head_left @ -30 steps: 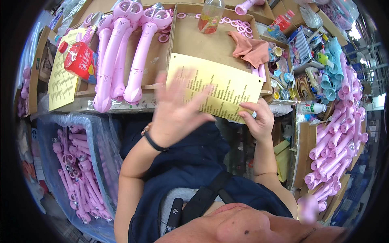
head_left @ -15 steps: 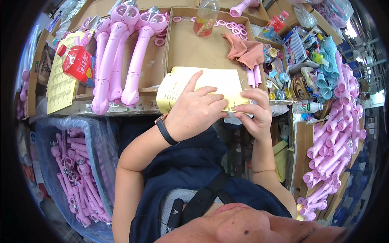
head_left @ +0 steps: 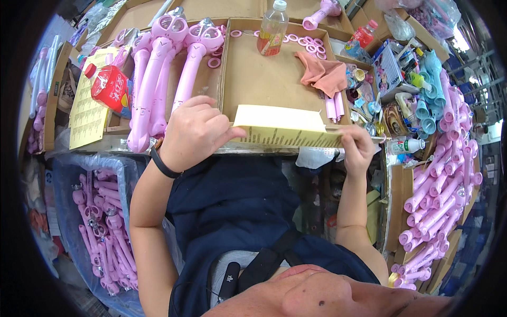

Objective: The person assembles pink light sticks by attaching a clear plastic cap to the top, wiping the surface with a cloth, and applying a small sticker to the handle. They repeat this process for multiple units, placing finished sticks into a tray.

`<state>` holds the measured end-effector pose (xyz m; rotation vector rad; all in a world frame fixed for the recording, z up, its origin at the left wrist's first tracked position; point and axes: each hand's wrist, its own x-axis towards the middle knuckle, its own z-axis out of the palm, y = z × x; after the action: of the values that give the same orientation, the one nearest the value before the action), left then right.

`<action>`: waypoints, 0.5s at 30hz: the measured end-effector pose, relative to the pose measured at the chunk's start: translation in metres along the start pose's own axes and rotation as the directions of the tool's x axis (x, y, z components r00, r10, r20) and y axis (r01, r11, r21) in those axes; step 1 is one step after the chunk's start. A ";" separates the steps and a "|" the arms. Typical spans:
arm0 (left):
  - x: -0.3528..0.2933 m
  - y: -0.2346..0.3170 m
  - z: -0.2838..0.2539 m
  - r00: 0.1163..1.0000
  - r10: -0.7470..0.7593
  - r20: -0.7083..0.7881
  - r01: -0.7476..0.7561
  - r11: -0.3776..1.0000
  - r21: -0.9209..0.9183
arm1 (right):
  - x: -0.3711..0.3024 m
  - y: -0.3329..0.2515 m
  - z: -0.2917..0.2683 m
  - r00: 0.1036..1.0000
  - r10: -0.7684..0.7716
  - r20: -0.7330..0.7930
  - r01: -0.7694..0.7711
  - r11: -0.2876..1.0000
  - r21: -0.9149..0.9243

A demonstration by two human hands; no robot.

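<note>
Between my two hands a yellow printed paper sheet is stretched sideways, its near part tilted up along a crease and its paler face turned away. My left hand grips the left end, thumb laid along the edge and fingers curled. At the right end my right hand pinches the sheet's corner between thumb and fingers. The paper is held at the front edge of a shallow cardboard tray. Close to my left hand stand several pink toy wands with clear round heads.
A red pouch bottle lies at left on another yellow sheet. In the tray are a drink bottle, pink rings and an orange cloth. Pink handles pile at right; a blue-lined bin holds wands at lower left.
My hands have moved apart to the sheet's two ends. The left hand lifted off its surface and shifted left; the sheet's near part now stands up, showing its printed side.
</note>
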<state>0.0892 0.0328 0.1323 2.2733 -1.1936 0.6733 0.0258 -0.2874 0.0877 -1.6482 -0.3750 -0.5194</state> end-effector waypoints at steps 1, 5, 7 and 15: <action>0.004 -0.004 0.001 0.999 -0.043 0.028 0.044 0.999 -0.021 | 0.008 0.007 0.003 0.999 -0.034 -0.002 0.033 0.999 -0.024; 0.030 -0.031 0.013 0.845 -0.520 0.122 0.534 0.828 -0.172 | 0.061 0.051 0.021 0.948 0.312 -0.055 -0.294 0.931 0.217; 0.043 -0.047 0.023 0.823 -0.568 0.016 0.567 0.823 0.022 | 0.091 0.082 0.028 0.967 0.255 0.008 -0.253 0.953 0.164; 0.062 -0.062 0.102 0.898 -0.355 -0.259 0.416 0.876 0.245 | 0.172 0.191 0.038 0.920 0.386 0.066 -0.309 0.820 -0.481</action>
<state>0.1923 -0.0364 0.0813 2.5059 -0.5360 0.9486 0.2757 -0.2857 0.0155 -2.1765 -0.0519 -0.1998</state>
